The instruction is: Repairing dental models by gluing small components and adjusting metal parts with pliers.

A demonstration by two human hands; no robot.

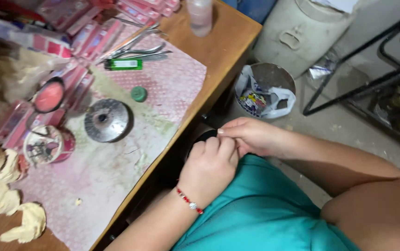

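We see the left hand (209,168) curled into a loose fist beside the edge of the wooden table (227,37), above a lap in teal cloth (255,209). A red beaded bracelet (189,201) circles its wrist. The right hand (251,135) meets it from the other side, its fingertips (222,132) pinched together against the left knuckles. Both hands are clenched, but whatever they pinch is too small for us to make out, so we cannot tell what they grasp. On the table's pink dotted cover (181,79), well apart from the hands, lie a round metal lid (107,120), a small green cap (138,94), a green lighter (123,64) and metal scissors (139,49). On the floor past the table stands a bin lined with a plastic bag (265,90).
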